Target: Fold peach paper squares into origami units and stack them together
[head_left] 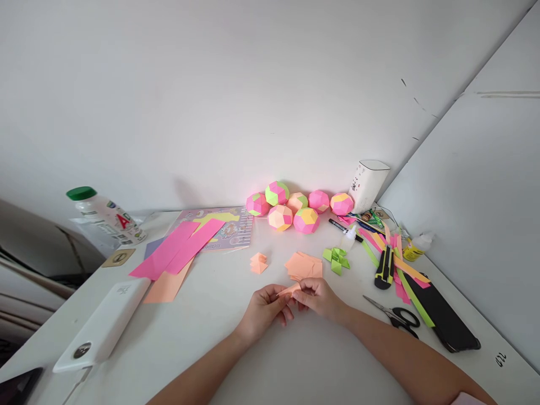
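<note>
Between my two hands, at the middle of the desk, is a small folded piece of peach paper (289,290). My left hand (266,308) pinches its left end, and my right hand (319,298) grips its right end with thumb and fingers. Just beyond my right hand lies a loose stack of peach paper pieces (306,264). A small peach folded paper unit (259,262) stands farther to the left. To the right of the stack sit several green folded paper pieces (336,259). My fingers partly cover the held paper.
Several faceted paper balls (280,217) rest along the wall. Pink paper sheets (181,247), a white power bank (103,323) and a bottle (105,216) are at left. Scissors (396,316), a box cutter (385,267), a black case (442,315) and paper strips (415,301) lie at right.
</note>
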Demonstrator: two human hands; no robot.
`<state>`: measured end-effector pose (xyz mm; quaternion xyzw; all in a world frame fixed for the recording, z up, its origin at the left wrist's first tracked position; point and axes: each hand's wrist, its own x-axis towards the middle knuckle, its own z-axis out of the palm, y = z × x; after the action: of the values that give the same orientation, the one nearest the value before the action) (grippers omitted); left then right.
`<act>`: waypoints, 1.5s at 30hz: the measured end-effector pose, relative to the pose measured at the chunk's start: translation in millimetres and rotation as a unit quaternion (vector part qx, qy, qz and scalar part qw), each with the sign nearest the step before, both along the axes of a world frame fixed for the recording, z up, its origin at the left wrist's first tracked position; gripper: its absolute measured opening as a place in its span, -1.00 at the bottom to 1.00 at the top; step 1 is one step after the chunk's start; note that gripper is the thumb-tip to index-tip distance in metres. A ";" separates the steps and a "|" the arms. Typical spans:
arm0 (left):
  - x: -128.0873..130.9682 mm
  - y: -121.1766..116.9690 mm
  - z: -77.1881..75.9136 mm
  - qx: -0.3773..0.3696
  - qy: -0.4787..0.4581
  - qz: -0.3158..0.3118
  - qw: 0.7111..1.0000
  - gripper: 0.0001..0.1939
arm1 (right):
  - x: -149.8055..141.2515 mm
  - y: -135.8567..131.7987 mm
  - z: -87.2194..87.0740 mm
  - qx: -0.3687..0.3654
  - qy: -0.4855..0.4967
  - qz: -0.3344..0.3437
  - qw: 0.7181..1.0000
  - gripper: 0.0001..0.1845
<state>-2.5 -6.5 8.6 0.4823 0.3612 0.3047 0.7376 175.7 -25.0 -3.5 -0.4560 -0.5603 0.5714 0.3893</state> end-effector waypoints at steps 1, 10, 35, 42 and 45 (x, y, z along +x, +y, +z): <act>-0.2 0.0 -0.6 0.002 0.008 -0.004 1.000 -0.74 | 0.0 -0.2 0.1 0.002 -0.001 -0.001 1.000 -0.73; -1.2 -2.3 -5.5 0.032 0.075 -0.053 0.995 -0.74 | 0.3 -0.4 -2.3 -0.010 -0.003 0.003 1.000 -0.73; -4.2 5.1 -4.9 0.017 0.012 -0.065 0.998 -0.77 | 3.1 2.7 1.2 0.002 0.054 -0.001 0.999 -0.85; -2.6 3.4 -4.5 0.020 0.037 -0.075 0.996 -0.82 | -3.1 -2.6 4.0 0.032 0.003 0.066 0.997 -0.75; -1.5 2.6 -4.4 0.017 0.033 -0.064 0.997 -0.81 | -2.1 -0.8 1.1 0.012 0.012 0.025 1.000 -0.77</act>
<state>-4.0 -3.9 4.2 0.5267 0.3483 0.2471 0.7350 173.6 -25.8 -2.4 -0.4298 -0.5737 0.5800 0.3869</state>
